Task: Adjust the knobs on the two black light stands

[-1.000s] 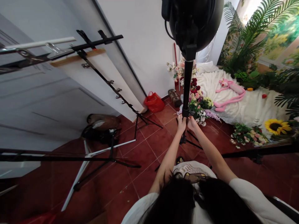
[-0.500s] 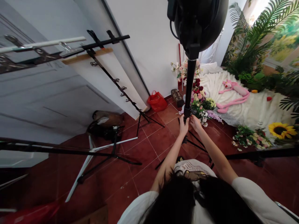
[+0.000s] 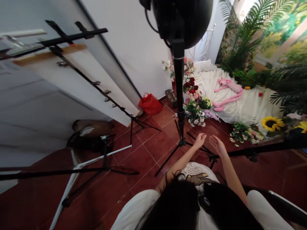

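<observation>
A black light stand [image 3: 180, 95] stands upright on the tiled floor, its tripod legs spread. On top of it sits a large black studio light [image 3: 182, 20]. My left hand [image 3: 200, 141] is just right of the pole, apart from it, with fingers loosely bent and nothing seen in them. Farther right, my right hand [image 3: 217, 144] faces it with fingers stretched out and nothing in the palm. A small gap separates the two hands.
Artificial flowers [image 3: 195, 100] edge a white blanket [image 3: 203, 76] bearing a pink plush toy [image 3: 229, 92]. At left are a clipped backdrop stand [image 3: 88, 75] and white stand legs [image 3: 79, 166]. A red bag [image 3: 150, 104] rests by the wall. A black bar [image 3: 259, 148] crosses at right.
Both hands have let go of the light stand's collar and moved right and down, away from the pole. The view has shifted, so the stand appears farther left.
</observation>
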Demonstrator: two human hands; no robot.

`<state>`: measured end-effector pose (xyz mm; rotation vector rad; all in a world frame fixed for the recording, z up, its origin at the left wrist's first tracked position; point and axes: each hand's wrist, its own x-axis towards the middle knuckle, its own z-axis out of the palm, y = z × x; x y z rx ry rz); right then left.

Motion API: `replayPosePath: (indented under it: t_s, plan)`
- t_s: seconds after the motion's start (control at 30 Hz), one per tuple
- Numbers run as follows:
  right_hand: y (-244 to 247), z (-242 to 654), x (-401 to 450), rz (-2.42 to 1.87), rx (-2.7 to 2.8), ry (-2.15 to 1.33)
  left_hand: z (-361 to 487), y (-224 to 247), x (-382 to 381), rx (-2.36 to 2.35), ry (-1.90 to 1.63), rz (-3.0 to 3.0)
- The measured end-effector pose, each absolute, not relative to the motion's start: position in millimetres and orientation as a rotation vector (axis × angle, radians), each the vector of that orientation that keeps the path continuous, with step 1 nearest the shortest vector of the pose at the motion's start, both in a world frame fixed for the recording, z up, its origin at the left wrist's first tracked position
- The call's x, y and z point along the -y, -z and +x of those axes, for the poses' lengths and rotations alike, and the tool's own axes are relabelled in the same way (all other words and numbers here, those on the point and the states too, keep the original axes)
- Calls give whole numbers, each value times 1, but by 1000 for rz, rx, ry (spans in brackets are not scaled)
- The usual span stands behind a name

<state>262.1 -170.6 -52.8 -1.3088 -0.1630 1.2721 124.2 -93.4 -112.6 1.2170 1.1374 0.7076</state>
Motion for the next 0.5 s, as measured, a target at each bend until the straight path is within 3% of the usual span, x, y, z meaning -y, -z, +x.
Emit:
replayPosePath:
  t_s: [0.27,0.5]
  plan:
    - [36,306,251,-1260,-17,-1050,219,8,106,-225,-727,1597]
    - [21,314,300,-1191,-62,-865,283,-17,154,78,-580,1614]
